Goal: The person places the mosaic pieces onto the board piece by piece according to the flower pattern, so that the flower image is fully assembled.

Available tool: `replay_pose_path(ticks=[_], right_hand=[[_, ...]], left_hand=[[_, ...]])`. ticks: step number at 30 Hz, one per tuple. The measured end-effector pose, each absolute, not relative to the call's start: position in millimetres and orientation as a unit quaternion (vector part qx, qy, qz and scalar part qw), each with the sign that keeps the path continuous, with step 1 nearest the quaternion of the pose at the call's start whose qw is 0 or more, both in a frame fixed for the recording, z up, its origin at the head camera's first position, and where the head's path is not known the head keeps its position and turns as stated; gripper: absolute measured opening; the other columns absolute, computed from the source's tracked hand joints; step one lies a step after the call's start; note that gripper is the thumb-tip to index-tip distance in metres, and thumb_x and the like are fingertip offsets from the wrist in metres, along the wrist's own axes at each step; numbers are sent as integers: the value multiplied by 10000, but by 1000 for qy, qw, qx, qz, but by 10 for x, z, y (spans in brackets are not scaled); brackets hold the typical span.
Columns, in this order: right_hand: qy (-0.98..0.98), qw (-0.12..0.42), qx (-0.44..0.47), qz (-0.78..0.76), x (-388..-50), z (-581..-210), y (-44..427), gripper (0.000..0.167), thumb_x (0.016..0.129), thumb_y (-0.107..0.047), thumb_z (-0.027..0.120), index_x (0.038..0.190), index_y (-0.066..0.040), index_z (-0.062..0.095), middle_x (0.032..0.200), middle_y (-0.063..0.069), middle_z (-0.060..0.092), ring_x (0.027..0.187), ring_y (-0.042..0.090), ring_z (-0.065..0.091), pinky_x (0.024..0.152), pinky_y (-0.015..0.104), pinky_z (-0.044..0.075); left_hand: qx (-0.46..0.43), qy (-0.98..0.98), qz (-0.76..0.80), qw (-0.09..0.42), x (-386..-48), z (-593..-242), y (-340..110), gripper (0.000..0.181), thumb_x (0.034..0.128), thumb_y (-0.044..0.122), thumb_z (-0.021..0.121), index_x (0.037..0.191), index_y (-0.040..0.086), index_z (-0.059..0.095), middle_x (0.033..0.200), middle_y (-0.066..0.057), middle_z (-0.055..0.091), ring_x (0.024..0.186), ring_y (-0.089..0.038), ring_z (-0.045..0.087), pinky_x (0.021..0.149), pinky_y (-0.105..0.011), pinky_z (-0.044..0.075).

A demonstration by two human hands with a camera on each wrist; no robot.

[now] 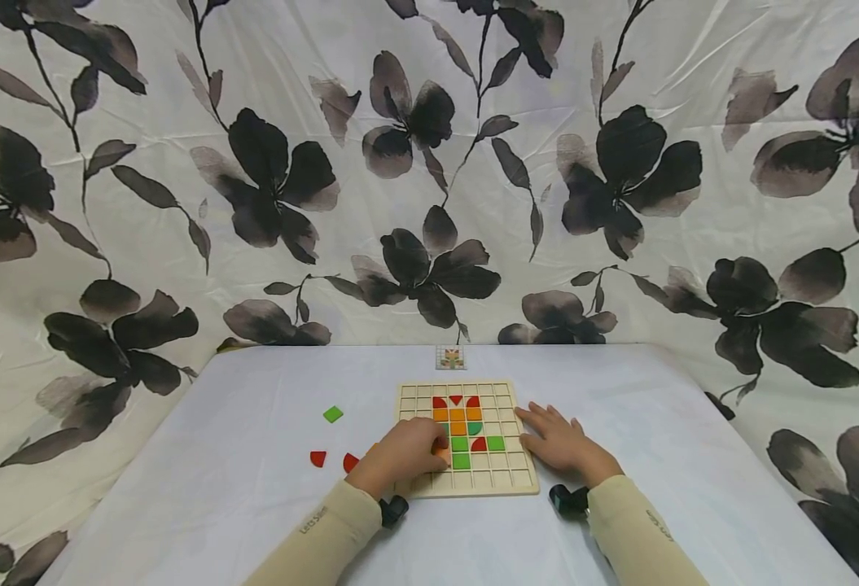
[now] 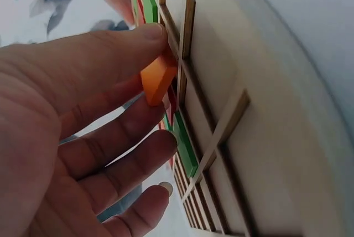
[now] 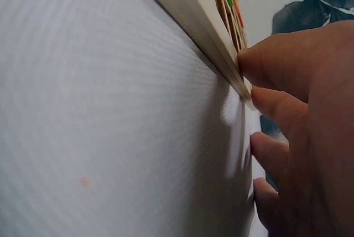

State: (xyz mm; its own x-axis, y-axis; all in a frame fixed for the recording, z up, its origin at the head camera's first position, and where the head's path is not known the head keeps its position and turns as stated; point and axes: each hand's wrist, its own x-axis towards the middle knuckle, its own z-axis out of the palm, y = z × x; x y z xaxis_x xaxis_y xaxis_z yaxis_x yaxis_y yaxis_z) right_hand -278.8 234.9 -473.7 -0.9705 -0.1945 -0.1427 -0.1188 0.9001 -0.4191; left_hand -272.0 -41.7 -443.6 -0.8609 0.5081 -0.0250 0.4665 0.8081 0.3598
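Note:
A wooden grid board (image 1: 502, 483) lies on the white tabletop, with red, orange and green tiles in its middle cells. Among them are orange squares (image 1: 457, 415), a green rounded tile (image 1: 475, 427) and green squares (image 1: 461, 461). Between thumb and index finger, my left hand (image 1: 402, 452) pinches an orange tile (image 2: 159, 77), tilted against the board's grid in the left wrist view. That hand covers some cells on the board's left side. Along the board's right edge, my right hand (image 1: 563, 443) rests with fingers extended, thumb and fingertip touching the rim in the right wrist view.
Left of the board lie a loose green tile (image 1: 333, 414) and two red rounded tiles, one (image 1: 317, 458) farther out and one (image 1: 351, 462) beside the left hand. A small pattern card (image 1: 451, 358) lies behind the board. Floral cloth (image 1: 414, 195) hangs at the back.

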Motion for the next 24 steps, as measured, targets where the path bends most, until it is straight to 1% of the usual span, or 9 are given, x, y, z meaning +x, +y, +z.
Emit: replay_pose_path(ticks=[10,18,21,24], right_hand=[[970,97,-72,-210,-2791,-4744,2344,538,990,-364,467,1496,-207,375,1591,127,263,1467,431,165,1099,720,65],[970,94,-77,-209,-2784,-4752,2343,536,992,-355,465,1496,-197,374,1587,136,268,1463,438,171,1095,724,74],[970,89,-84,-211,-2771,-4733,2342,530,992,-345,465,1492,-188,383,1583,146,274,1458,448,178,1091,726,78],[970,85,-90,-210,-2765,-4719,2341,521,993,-341,463,1484,-183,395,1576,156,285,1450,461,188,1084,732,85]], left_hand=[[252,941,211,79,-2697,-4446,-398,161,800,264,792,799,172,659,740,78,566,723,-113,495,670,-234,428],[256,943,195,80,-2665,-4423,-406,141,806,261,784,818,153,694,742,82,583,714,-114,494,678,-238,435],[267,947,166,71,-2639,-4416,-399,108,828,253,765,799,166,707,722,91,575,705,-110,494,685,-233,439],[293,948,119,50,-2593,-4397,-394,93,864,227,727,790,170,724,698,96,556,686,-106,480,683,-224,440]])
